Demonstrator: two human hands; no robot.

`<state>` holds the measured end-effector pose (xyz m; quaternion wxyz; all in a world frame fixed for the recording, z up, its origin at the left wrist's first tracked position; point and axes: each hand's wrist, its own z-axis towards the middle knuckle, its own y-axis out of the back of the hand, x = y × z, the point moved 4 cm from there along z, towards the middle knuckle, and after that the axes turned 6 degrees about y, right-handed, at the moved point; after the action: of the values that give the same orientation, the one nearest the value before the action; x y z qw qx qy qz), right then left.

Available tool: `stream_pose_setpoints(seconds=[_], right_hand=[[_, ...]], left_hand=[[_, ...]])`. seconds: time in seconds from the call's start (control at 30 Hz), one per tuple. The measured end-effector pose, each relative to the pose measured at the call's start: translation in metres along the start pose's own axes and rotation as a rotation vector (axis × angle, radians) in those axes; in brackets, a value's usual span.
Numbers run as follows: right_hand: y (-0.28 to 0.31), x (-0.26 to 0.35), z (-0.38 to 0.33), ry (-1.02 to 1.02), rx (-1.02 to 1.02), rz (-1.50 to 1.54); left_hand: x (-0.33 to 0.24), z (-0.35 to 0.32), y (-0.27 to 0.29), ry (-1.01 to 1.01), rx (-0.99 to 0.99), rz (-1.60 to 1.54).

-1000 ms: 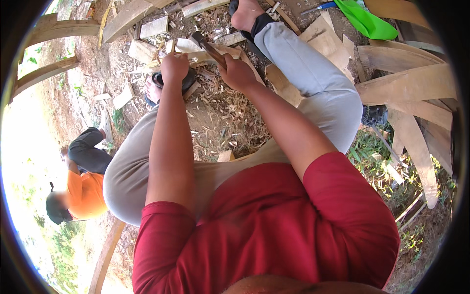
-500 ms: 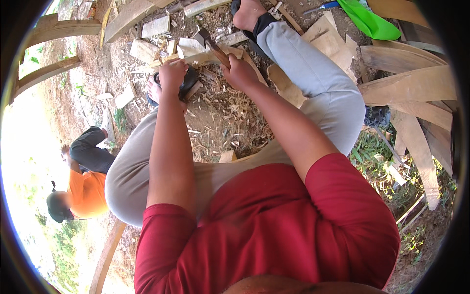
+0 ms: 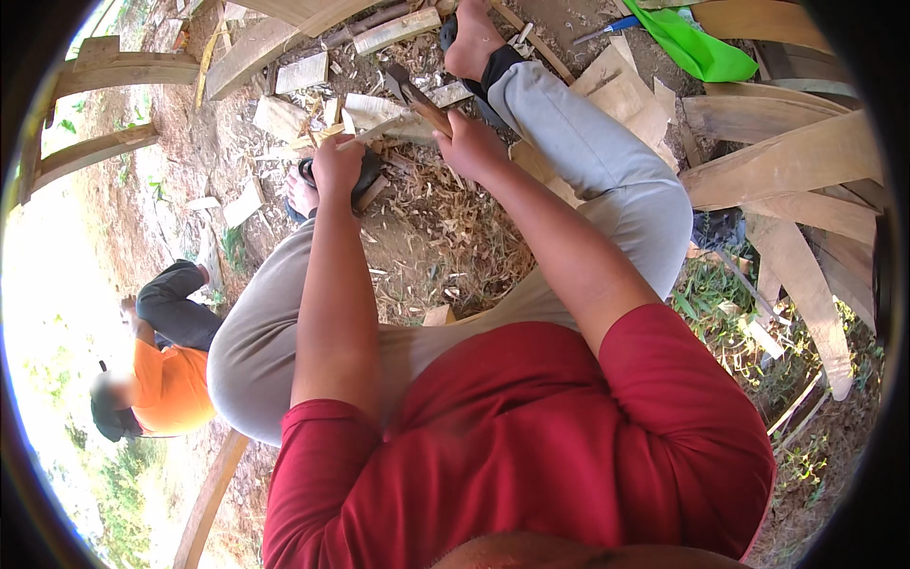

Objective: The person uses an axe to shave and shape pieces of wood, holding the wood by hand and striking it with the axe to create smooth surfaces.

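Observation:
My right hand is closed round the wooden handle of a hatchet-like tool, whose dark metal head points up and to the left. Beside it, my left hand is closed on a thin, pale strip of wood, which sticks out toward the tool; the grip partly hides it. Just beyond both hands lie pale wood pieces on the ground. The tool's head is above these pieces, and I cannot tell whether it touches them.
My feet in dark sandals flank the work spot. Wood shavings cover the ground between my legs. Curved planks are stacked at the right, near a green cloth and a blue-handled tool. A person in orange sits at the left.
My left hand has lowered slightly, and more of the pale strip shows beside it. The tool's head has shifted slightly right and down. The view has moved a little.

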<state>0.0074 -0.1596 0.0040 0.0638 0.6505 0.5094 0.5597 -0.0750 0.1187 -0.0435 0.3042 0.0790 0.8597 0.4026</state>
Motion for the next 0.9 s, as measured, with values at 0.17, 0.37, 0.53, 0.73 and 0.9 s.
stream_pose_setpoints(seconds=[0.17, 0.37, 0.53, 0.73, 0.9], right_hand=[[-0.015, -0.004, -0.008, 0.045, 0.012, -0.083], [-0.041, -0.007, 0.006, 0.060, 0.083, -0.102], [-0.033, 0.006, 0.007, 0.046, 0.024, -0.079], [-0.039, 0.008, 0.016, 0.107, 0.039, -0.137], [-0.052, -0.005, 0.021, 0.092, 0.094, -0.176]], left_hand=[[-0.006, -0.014, -0.003, 0.044, 0.033, -0.120], [-0.010, -0.015, 0.002, 0.034, 0.025, -0.082], [-0.017, -0.019, 0.007, 0.070, 0.033, -0.052], [-0.010, -0.015, 0.006, 0.084, 0.041, -0.099], [-0.011, -0.010, 0.003, 0.068, 0.066, -0.113]])
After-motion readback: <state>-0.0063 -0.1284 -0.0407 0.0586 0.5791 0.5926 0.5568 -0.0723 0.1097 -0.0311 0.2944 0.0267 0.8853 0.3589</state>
